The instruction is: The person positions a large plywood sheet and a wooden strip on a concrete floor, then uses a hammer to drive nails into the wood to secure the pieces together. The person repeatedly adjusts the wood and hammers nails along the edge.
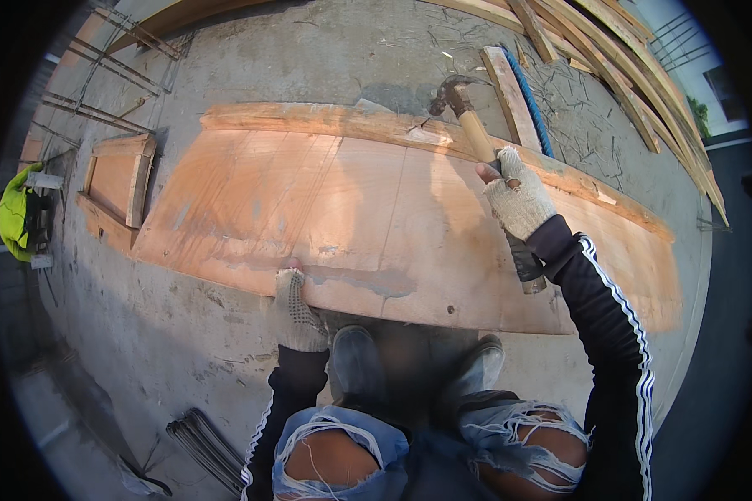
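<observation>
Around the plywood panel [351,213], open concrete floor [200,326] is spreading; our left grip [299,311] is touching the panel's near edge, closure unclear, our right grip [520,196] clasping the hammer [476,136] mid-handle.

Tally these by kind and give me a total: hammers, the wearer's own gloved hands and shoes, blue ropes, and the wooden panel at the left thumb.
Hammer: 1
Gloved left hand and gloved right hand: 2
Left shoe and right shoe: 2
Blue rope: 1
Wooden panel: 1
Total: 7
</observation>
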Motion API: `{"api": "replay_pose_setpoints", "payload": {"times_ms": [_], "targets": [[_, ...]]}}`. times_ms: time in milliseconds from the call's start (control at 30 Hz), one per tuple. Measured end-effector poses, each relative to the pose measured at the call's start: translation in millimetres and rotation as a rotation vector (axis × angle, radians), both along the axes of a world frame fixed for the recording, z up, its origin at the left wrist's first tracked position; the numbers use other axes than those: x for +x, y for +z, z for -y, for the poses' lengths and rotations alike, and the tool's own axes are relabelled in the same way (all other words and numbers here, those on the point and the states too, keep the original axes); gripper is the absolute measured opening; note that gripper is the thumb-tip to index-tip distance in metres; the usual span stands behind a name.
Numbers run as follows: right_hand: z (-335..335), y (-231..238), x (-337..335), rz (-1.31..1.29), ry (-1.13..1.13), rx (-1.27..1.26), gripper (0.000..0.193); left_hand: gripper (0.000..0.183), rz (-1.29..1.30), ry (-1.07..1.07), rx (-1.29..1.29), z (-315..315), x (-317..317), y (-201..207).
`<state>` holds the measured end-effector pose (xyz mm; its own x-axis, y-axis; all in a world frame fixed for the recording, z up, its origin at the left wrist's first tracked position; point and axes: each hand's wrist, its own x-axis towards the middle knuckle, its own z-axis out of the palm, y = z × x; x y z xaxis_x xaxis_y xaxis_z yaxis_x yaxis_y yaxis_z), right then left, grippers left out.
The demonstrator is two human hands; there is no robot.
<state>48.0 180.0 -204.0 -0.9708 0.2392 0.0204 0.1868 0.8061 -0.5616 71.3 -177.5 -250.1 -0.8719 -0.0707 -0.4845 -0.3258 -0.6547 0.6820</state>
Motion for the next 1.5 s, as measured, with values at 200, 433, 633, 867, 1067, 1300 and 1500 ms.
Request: {"api": "replay_pose_setpoints", "payload": {"times_ms": [200,433,633,867,1067,1300,1500], "targets": [[-16.0,4.2,11.7,-0.138,-0.148,-0.103,0.025,0.048,-0.063,0.078,-0.185,-4.1,4.5,1.1],[25.4,-24.7,-5.4,-0.093,0.027,-0.222,0.027,0.061,-0.018,0.005,-0.037,-0.9,4.7,3.3],[10.4,31.4,15.3,-0.109,-0.181,-0.157,0.032,0.050,0.021,0.050,-0.103,-5.8,8.1,4.3],[-9.2,8.1,44.4,0.214,-0.463,-1.029,0.032,0.046,0.033,0.036,-0.038,12.6,15.9,-50.0],[8.0,-62.2,61.6,0.156,-0.598,-1.849,0.030,0.042,0.272,-0.136,-0.155,37.7,24.5,-116.2],[49.8,-69.2,72.5,0.063,-0.710,-1.676,0.028,0.028,0.387,-1.055,-0.820,67.2,12.4,-85.9],[65.2,-65.3,73.7,0.049,-0.791,-1.599,0.031,0.030,-0.516,-0.647,-0.956,6.0,-121.3,-58.7]]}}
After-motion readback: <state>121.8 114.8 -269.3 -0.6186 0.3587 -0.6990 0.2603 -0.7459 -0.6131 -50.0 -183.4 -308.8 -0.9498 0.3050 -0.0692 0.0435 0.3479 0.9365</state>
